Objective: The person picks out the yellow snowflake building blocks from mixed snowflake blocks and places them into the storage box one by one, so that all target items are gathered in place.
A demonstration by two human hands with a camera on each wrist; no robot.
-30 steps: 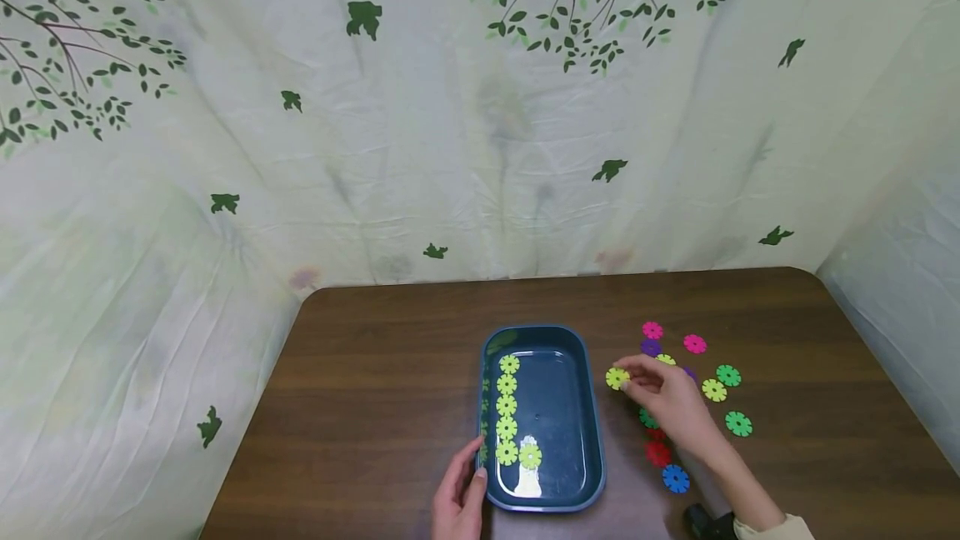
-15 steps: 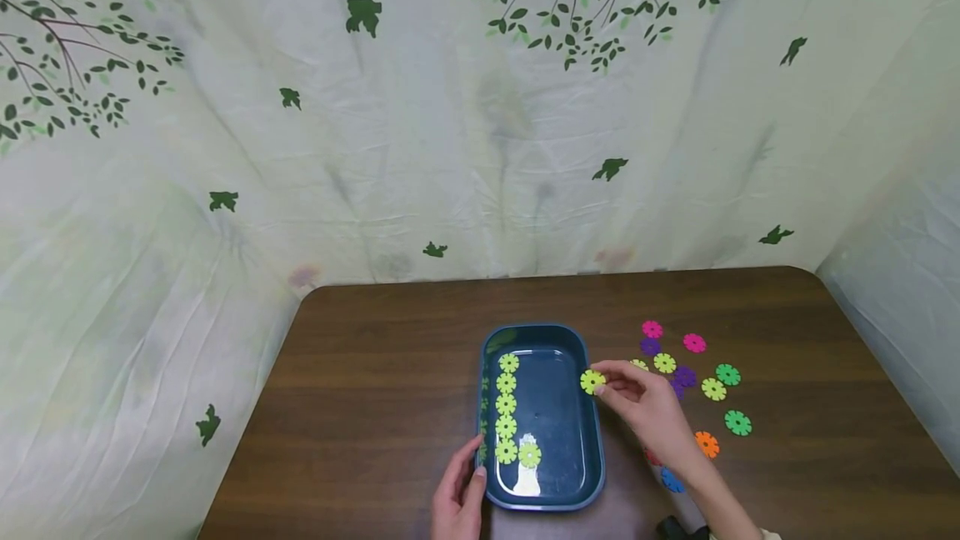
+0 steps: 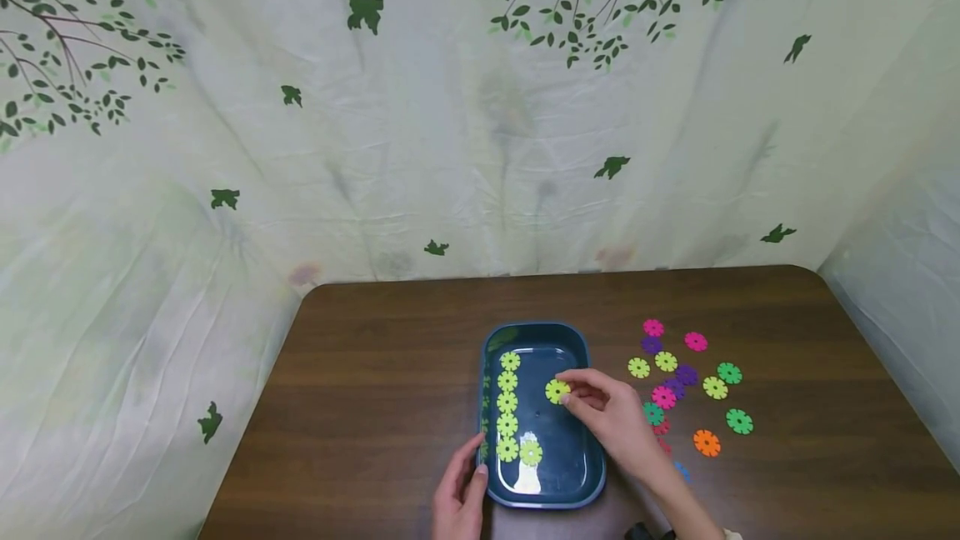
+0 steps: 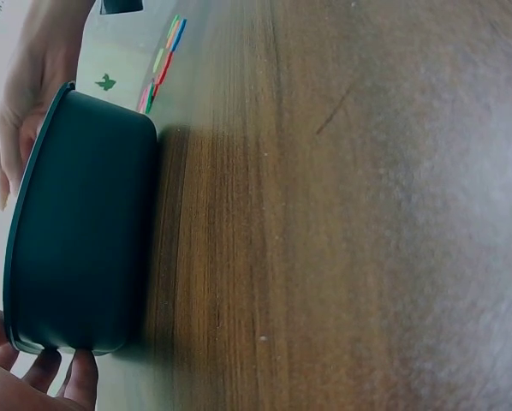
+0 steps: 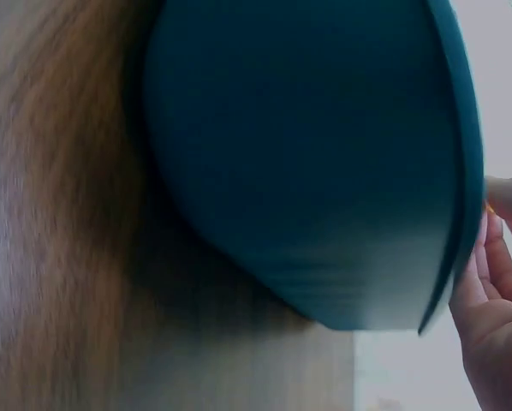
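A blue tray [image 3: 596, 440] stands on the table, with a column of yellow flower-shaped discs [image 3: 507, 402] along its left side. One more yellow disc [image 3: 531, 452] lies beside the column's near end. My left hand [image 3: 459, 494] holds the tray's left edge; in the left wrist view its fingers [image 4: 83, 377] press the tray's outer wall [image 4: 85, 231]. Over the tray's inside, my right hand [image 3: 611, 415] pinches a yellow flower-shaped disc [image 3: 557, 392] between thumb and fingertips. The tray's wall [image 5: 316, 154] hides most of that disc in the right wrist view.
Right of the tray, loose flower discs lie scattered: pink [image 3: 696, 342], purple [image 3: 686, 375], green [image 3: 739, 422], orange [image 3: 707, 443] and yellow [image 3: 715, 387]. My right forearm partly covers a blue disc [image 3: 682, 472]. A printed cloth [image 3: 450, 148] hangs behind the wooden table [image 3: 375, 398].
My right hand has carried the yellow disc leftward from the loose discs, across the tray's right rim, to above its inside. The left hand stays on the tray.
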